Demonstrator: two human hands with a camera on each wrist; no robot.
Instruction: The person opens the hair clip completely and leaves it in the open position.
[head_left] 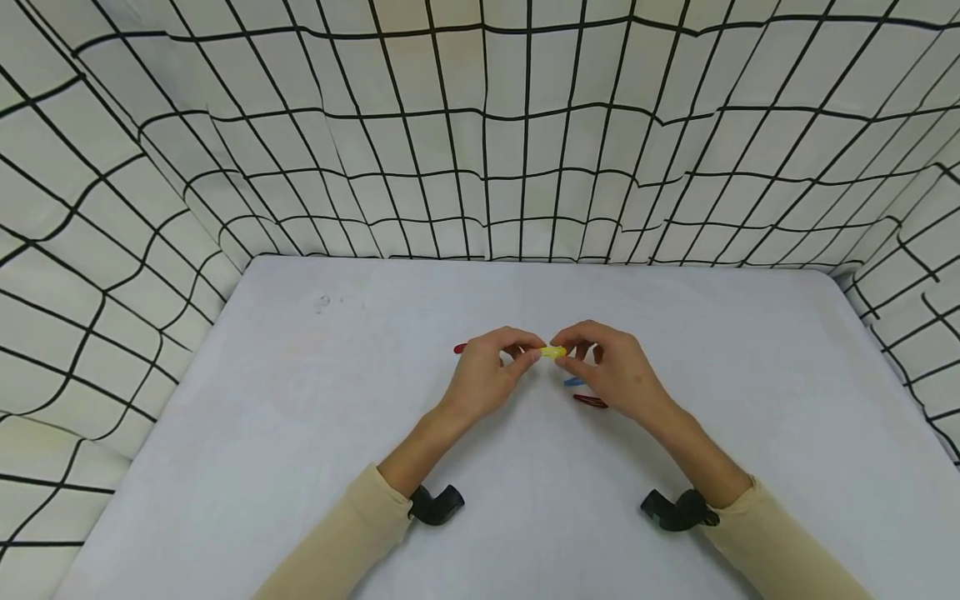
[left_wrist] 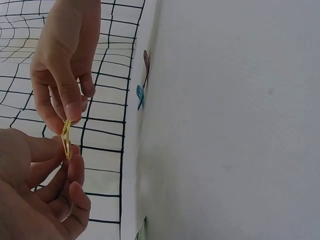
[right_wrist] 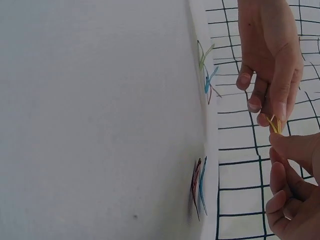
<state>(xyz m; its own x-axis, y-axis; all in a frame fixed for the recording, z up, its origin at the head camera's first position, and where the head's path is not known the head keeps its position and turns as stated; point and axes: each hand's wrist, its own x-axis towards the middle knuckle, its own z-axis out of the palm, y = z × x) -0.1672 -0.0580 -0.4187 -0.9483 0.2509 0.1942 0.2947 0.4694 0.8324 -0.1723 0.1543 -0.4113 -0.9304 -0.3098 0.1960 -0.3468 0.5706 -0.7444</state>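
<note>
Both hands meet above the table, pinching a yellow snap hair clip (head_left: 553,352) from its two ends. My left hand (head_left: 483,375) has its thumb and fingertips on the left end. At the right end are the thumb and fingertips of my right hand (head_left: 621,375). In the left wrist view the yellow clip (left_wrist: 66,140) shows a gap between its two thin sides; the right wrist view also shows its yellow strips (right_wrist: 276,125) spread apart. A blue clip (head_left: 574,382) and a dark red clip (head_left: 590,401) lie beside the right hand.
Behind the left hand a red clip (head_left: 460,347) pokes out. Beyond it, the right wrist view shows a green clip (right_wrist: 202,57) and another blue clip (right_wrist: 207,84), both open. The white table (head_left: 300,433) is bordered by black netting (head_left: 487,175) at the back and sides.
</note>
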